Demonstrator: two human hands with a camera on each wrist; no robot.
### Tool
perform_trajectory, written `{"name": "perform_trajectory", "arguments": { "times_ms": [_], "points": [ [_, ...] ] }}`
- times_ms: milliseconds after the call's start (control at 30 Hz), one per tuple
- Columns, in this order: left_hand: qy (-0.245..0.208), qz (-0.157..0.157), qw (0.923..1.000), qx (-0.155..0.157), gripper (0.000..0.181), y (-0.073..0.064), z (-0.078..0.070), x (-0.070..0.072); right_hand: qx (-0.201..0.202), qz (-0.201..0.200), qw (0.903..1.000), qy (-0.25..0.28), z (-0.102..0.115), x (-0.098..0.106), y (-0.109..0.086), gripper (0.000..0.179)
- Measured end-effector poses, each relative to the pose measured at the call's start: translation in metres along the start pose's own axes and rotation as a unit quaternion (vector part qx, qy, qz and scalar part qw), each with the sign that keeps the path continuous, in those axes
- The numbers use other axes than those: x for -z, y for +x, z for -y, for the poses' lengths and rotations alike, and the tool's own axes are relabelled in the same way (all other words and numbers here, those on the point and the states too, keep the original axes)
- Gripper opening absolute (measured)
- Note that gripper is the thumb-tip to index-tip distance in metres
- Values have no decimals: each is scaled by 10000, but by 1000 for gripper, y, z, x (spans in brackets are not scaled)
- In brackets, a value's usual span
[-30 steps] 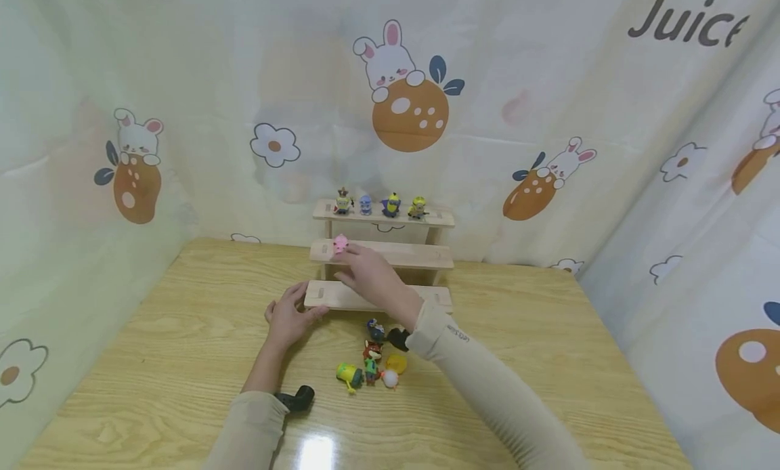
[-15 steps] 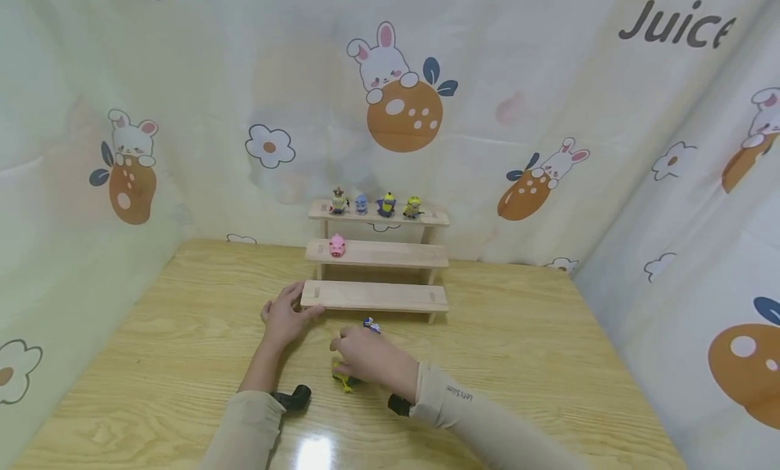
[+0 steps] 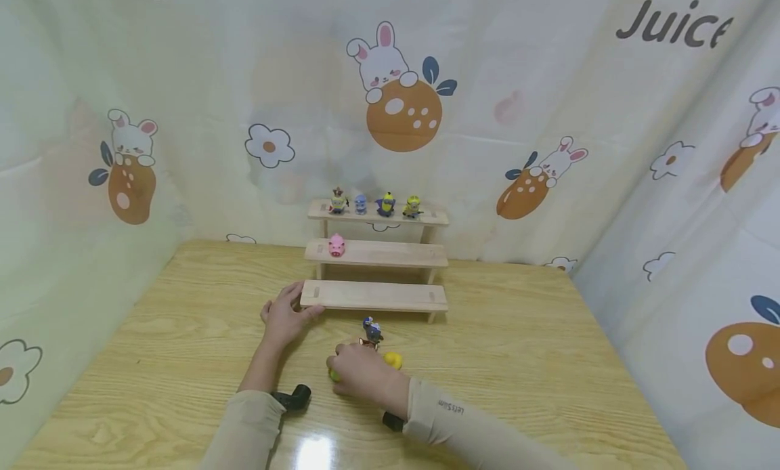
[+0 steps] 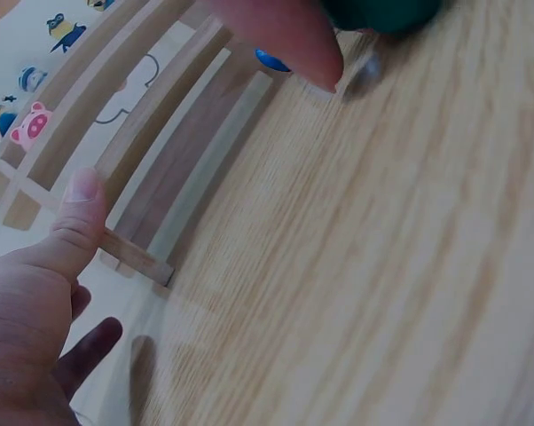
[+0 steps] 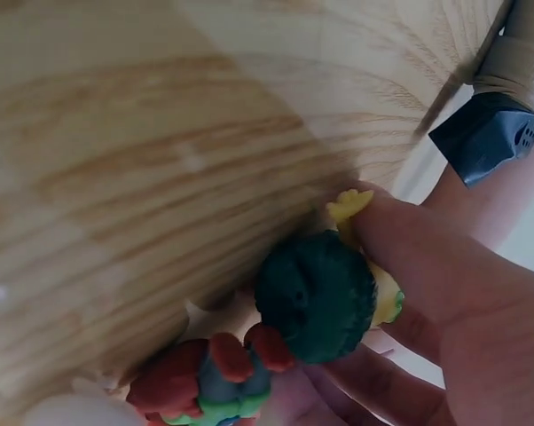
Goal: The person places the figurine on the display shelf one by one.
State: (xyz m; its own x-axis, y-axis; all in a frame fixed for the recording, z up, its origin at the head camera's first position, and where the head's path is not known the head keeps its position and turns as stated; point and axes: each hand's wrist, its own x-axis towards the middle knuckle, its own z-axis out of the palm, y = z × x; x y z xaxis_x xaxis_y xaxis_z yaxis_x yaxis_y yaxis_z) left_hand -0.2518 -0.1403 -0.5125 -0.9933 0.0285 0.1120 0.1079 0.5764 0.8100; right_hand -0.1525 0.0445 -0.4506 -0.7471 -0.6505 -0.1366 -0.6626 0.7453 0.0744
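My left hand holds the left end of a three-tier wooden display stand, thumb on the lowest step's front edge. My right hand is down at the toy figures on the table, pinching a yellow toy figure with a dark green skirt. In the head view the hand covers most of that figure. Touching it in the right wrist view is a red fox figure in green. A yellow toy and a dark blue figure lie close by. A pink pig stands on the middle step's left end.
Several small figures, among them a crowned one and a yellow-and-blue one, stand along the top step. Behind the wooden table hangs a printed curtain. Black wrist cameras are on both forearms.
My right hand has left the pink pig on the middle step and come down to the toys, where it now grips the yellow-and-green figure. My left hand stays on the stand.
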Motion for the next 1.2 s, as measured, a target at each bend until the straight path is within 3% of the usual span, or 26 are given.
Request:
{"name": "perform_trajectory", "arguments": {
  "times_ms": [167,333,633,933,1200],
  "points": [
    [51,-3,10000,11,81,0,0,0,25,-69,9999,72,2,-1,1,26],
    [69,3,10000,44,81,0,-1,0,75,-278,9977,614,-3,-2,4,28],
    [59,26,10000,43,85,0,-1,0,253,-664,9766,2030,-25,-5,12,32],
    [63,56,9999,65,85,0,-1,0,774,-942,9771,1743,-41,-6,15,26],
    [83,96,9999,75,88,-1,-1,0,602,-603,9778,1915,-45,-5,11,21]
  ]
}}
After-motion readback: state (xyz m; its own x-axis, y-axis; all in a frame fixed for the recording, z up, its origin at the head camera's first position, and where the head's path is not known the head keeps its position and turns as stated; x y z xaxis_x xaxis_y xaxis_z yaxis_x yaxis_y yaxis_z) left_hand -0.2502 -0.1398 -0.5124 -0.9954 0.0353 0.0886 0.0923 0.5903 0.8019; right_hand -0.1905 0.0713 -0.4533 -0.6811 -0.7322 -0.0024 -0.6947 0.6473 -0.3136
